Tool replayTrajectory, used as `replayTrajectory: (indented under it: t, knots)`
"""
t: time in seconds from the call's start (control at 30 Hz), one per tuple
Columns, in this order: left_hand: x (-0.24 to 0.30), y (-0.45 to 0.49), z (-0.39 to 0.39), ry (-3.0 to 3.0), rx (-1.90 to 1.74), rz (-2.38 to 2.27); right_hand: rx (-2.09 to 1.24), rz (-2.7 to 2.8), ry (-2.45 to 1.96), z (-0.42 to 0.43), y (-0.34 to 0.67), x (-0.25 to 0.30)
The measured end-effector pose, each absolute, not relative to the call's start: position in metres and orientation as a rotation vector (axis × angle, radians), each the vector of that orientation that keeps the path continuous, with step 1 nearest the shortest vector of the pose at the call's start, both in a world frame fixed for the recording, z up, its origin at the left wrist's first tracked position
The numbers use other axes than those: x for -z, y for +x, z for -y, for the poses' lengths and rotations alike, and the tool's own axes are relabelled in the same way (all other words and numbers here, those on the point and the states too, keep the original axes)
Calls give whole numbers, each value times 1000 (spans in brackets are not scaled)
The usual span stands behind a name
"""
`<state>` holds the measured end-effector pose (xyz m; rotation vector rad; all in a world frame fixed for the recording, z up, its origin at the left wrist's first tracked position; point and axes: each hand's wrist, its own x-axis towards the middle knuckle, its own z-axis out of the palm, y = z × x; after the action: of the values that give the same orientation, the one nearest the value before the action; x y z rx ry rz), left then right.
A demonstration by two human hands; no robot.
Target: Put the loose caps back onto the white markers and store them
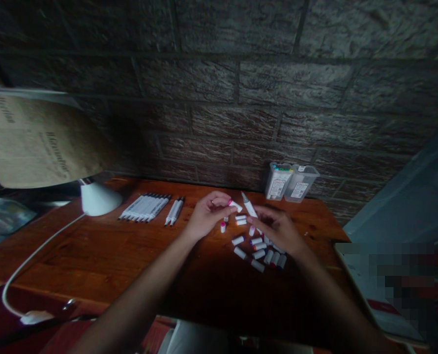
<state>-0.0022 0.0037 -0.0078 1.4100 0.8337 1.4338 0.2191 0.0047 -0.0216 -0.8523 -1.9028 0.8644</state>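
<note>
Between the fingers of my left hand (208, 212) is a white marker cap (235, 205) with a pink end. My right hand (276, 225) grips a white marker (249, 206), its uncapped tip pointing up and to the left. Cap and marker are close together but apart. Below the hands, several loose white caps (258, 247) with coloured ends lie scattered on the wooden table (130, 255). A cap with a pink end (223, 227) stands near my left fingers.
On the left, several capless-looking grey-white markers (145, 207) lie in a row, with a smaller group (174, 211) beside them. Two clear plastic cases (277, 183) stand against the brick wall (211, 123), the left one holding markers. A lamp (97, 199) with a white cord is at far left.
</note>
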Motion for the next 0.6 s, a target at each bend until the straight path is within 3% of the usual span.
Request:
replayTrajectory:
  t: [0.5,0.6]
  knots:
    - [12,-2,-4,1368,-1439,-823,-681,2052,-893,2,211,16]
    - [10,-1,-3,1333,-1440,-819,-769,1993,-869,3,210,17]
